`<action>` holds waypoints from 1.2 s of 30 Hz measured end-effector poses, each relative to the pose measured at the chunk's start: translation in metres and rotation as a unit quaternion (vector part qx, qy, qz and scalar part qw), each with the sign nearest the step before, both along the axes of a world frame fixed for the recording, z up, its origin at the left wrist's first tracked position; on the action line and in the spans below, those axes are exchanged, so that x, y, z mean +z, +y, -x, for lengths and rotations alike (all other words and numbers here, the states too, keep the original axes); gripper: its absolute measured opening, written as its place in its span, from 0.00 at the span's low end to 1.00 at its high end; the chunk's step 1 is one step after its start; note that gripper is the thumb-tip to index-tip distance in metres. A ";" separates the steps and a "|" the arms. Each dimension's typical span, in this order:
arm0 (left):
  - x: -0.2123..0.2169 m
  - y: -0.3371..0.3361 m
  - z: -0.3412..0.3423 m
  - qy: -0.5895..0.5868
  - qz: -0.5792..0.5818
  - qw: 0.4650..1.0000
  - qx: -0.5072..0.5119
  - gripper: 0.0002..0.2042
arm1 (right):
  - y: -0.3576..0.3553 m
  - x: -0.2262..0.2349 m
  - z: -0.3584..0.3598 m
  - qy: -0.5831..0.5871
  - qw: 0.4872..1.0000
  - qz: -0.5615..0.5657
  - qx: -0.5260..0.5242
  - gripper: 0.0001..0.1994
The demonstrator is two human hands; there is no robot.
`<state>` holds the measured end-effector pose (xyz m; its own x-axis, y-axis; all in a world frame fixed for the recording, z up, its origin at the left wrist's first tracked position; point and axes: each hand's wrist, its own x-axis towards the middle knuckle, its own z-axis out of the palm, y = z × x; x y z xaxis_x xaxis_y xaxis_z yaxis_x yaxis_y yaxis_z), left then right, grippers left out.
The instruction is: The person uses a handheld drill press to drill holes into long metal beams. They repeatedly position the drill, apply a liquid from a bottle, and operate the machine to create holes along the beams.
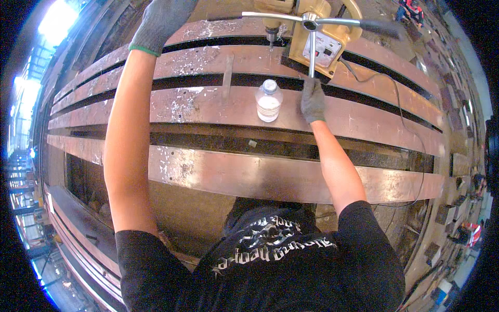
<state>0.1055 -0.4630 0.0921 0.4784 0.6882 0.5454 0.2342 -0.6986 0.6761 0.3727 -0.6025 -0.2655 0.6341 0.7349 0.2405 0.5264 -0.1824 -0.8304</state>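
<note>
My right hand (pixel 313 100), in a grey knit glove, is closed round the end of the lower spoke of a three-armed feed handle (pixel 312 49). This handle belongs to a yellowish magnetic drill (pixel 296 39) standing on the steel beams. Its cutter (pixel 271 37) points down at one of the plates, with curly shavings beside it. My left hand (pixel 162 23), gloved in grey with a green cuff, reaches up past the beams to the top edge; its fingers are mostly out of sight. Between my arms a clear plastic bottle (pixel 268 104) with a white cap stands upright on a beam.
Long steel plates (pixel 223 106) run side by side across the view, with dark gaps between them. Pale shavings are scattered on their left part. A narrow metal strip (pixel 227 75) bridges one gap. A black cable (pixel 400 101) trails down the right. Other people (pixel 472 234) are far right.
</note>
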 end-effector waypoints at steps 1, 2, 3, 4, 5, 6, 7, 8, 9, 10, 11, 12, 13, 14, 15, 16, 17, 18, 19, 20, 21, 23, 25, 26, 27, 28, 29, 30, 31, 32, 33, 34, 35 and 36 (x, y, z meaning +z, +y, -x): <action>0.001 0.002 0.000 0.022 -0.056 0.998 0.002 0.23 | 0.013 0.001 0.002 0.047 0.997 0.024 0.050 0.28; 0.002 0.004 -0.002 0.043 -0.110 0.993 0.001 0.23 | 0.022 -0.003 -0.005 0.048 0.997 0.003 0.066 0.28; 0.003 0.005 -0.007 0.063 -0.163 0.985 -0.004 0.24 | 0.027 -0.007 -0.014 0.048 0.996 -0.017 0.078 0.27; 0.009 0.005 -0.020 0.075 -0.184 0.980 0.017 0.24 | 0.034 -0.011 -0.031 0.046 0.994 -0.042 0.086 0.27; 0.017 -0.003 -0.034 0.088 -0.198 0.975 0.043 0.25 | 0.032 -0.001 -0.041 0.044 0.995 -0.022 0.090 0.27; 0.023 -0.009 -0.051 0.099 -0.211 0.970 0.065 0.25 | 0.023 0.010 -0.055 0.041 0.995 -0.002 0.089 0.27; 0.019 -0.018 -0.033 0.068 -0.227 0.972 0.012 0.25 | -0.024 0.018 -0.030 0.034 0.997 0.039 0.053 0.28; 0.036 -0.025 -0.038 0.049 -0.270 0.962 0.000 0.25 | -0.024 0.034 -0.038 0.003 0.995 0.096 0.040 0.29; 0.051 -0.031 -0.044 0.031 -0.312 0.950 -0.014 0.25 | -0.029 0.049 -0.046 -0.027 0.996 0.077 0.036 0.30; 0.058 -0.031 -0.052 0.037 -0.341 0.939 -0.002 0.25 | -0.039 0.072 -0.052 -0.060 0.996 0.065 0.028 0.31; 0.064 -0.028 -0.061 0.049 -0.367 0.929 0.009 0.24 | -0.049 0.109 -0.053 -0.088 0.987 0.133 0.029 0.33; 0.071 -0.026 -0.070 0.058 -0.394 0.917 0.018 0.23 | -0.061 0.148 -0.057 -0.117 0.972 0.201 0.027 0.36; 0.093 -0.028 -0.083 0.203 -0.306 0.930 0.007 0.23 | -0.074 0.169 -0.068 -0.156 0.968 0.199 -0.004 0.33; 0.122 -0.030 -0.095 0.344 -0.212 0.915 -0.003 0.22 | -0.082 0.187 -0.077 -0.193 0.961 0.195 -0.032 0.31; 0.114 -0.010 -0.096 0.376 -0.265 0.888 0.002 0.22 | -0.086 0.209 -0.076 -0.202 0.964 0.172 -0.024 0.31; 0.105 0.011 -0.097 0.408 -0.317 0.856 0.009 0.23 | -0.086 0.229 -0.075 -0.207 0.967 0.148 -0.013 0.30; 0.080 0.030 -0.093 0.383 -0.347 0.856 0.029 0.24 | -0.086 0.240 -0.076 -0.214 0.969 0.124 -0.007 0.30; 0.054 0.052 -0.088 0.358 -0.372 0.855 0.049 0.26 | -0.088 0.238 -0.082 -0.199 0.978 0.060 0.014 0.27; 0.051 0.051 -0.090 0.387 -0.221 0.892 0.074 0.27 | -0.091 0.227 -0.086 -0.154 0.988 0.001 0.004 0.26; 0.044 0.055 -0.091 0.401 -0.061 0.909 0.093 0.29 | -0.096 0.220 -0.081 -0.115 0.992 -0.055 -0.006 0.25; 0.032 0.065 -0.094 0.377 -0.050 0.923 0.068 0.29 | -0.106 0.217 -0.075 -0.023 0.996 -0.090 -0.015 0.23; 0.028 0.079 -0.086 0.343 -0.029 0.938 0.042 0.31 | -0.111 0.216 -0.051 0.102 0.979 -0.176 -0.011 0.20; 0.017 0.104 -0.084 0.365 -0.086 0.926 0.039 0.30 | -0.110 0.181 -0.043 0.153 0.959 -0.237 -0.006 0.19; 0.002 0.144 -0.076 0.393 -0.166 0.904 0.024 0.27 | -0.103 0.153 -0.034 0.188 0.956 -0.225 0.012 0.20; -0.008 0.170 -0.073 0.418 -0.246 0.874 0.000 0.26 | -0.098 0.123 -0.028 0.222 0.951 -0.213 0.021 0.20; -0.019 0.171 -0.079 0.412 -0.288 0.864 -0.011 0.26 | -0.103 0.098 -0.020 0.222 0.963 -0.153 0.029 0.19; -0.029 0.166 -0.084 0.402 -0.331 0.853 -0.023 0.27 | -0.110 0.079 -0.008 0.220 0.970 -0.094 0.034 0.18; -0.034 0.164 -0.089 0.392 -0.375 0.839 -0.034 0.29 | -0.112 0.064 0.005 0.247 0.963 -0.083 0.067 0.17; -0.033 0.164 -0.095 0.466 -0.369 0.804 -0.005 0.29 | -0.113 0.051 0.014 0.278 0.951 -0.076 0.109 0.18; -0.031 0.170 -0.101 0.530 -0.367 0.764 0.019 0.31 | -0.110 0.032 0.026 0.110 0.984 -0.043 0.130 0.23; -0.038 0.190 -0.086 0.530 -0.357 0.769 0.019 0.30 | -0.105 0.034 0.045 0.034 0.987 -0.014 0.156 0.31; -0.034 0.213 -0.065 0.528 -0.349 0.774 0.018 0.30 | -0.097 0.039 0.068 -0.044 0.982 0.004 0.186 0.39; -0.040 0.205 -0.071 0.538 -0.355 0.764 -0.012 0.26 | -0.106 0.055 0.079 -0.032 0.980 0.044 0.194 0.48; -0.034 0.191 -0.074 0.546 -0.364 0.754 -0.038 0.22 | -0.110 0.068 0.081 -0.040 0.976 0.036 0.213 0.52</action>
